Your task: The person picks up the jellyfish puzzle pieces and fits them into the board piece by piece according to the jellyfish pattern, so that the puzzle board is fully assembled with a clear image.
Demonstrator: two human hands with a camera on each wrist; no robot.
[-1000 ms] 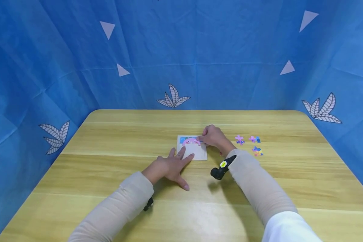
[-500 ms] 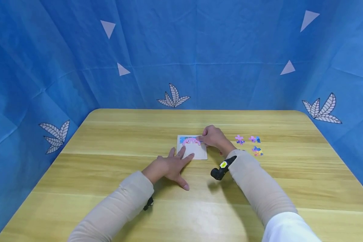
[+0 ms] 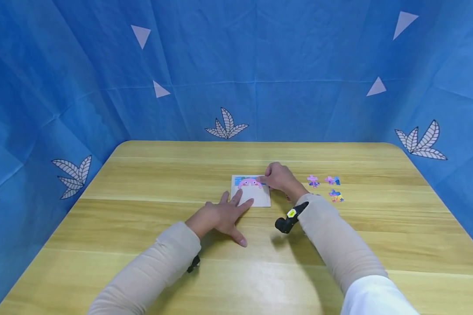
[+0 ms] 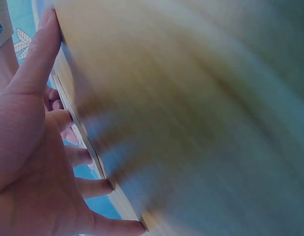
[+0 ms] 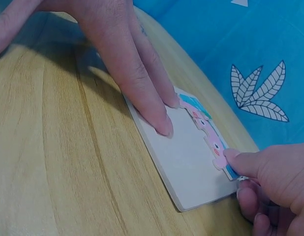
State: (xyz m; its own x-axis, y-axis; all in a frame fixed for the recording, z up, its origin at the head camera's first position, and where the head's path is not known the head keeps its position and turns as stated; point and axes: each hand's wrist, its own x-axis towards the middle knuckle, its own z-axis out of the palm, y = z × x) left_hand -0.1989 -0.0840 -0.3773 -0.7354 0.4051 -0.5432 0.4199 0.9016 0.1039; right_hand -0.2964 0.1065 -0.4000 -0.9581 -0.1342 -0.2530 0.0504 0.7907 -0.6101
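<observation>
A square white puzzle board (image 3: pixel 262 201) lies on the table, with a joined strip of jigsaw pieces (image 5: pixel 206 129) along its far edge. The strip shows a pink face with eyes against blue. My left hand (image 3: pixel 225 216) spreads its fingers, and its index and middle fingertips rest on the board's near left part. At the far right corner, the thumb of my right hand (image 3: pixel 280 178) presses on the end jigsaw piece (image 5: pixel 229 168). Its other fingers curl beside the board's edge, so thumb and fingers pinch that corner. The fingertips under the thumb are partly hidden.
Right of the board lie several loose jigsaw pieces, among them a pink-purple piece (image 3: pixel 313 180), a pink-blue piece (image 3: pixel 333 180) and a multicoloured piece (image 3: pixel 336 196). Others are partly hidden by the right wrist. A blue cloth (image 3: pixel 256 65) hangs behind the wooden table (image 3: pixel 173 175).
</observation>
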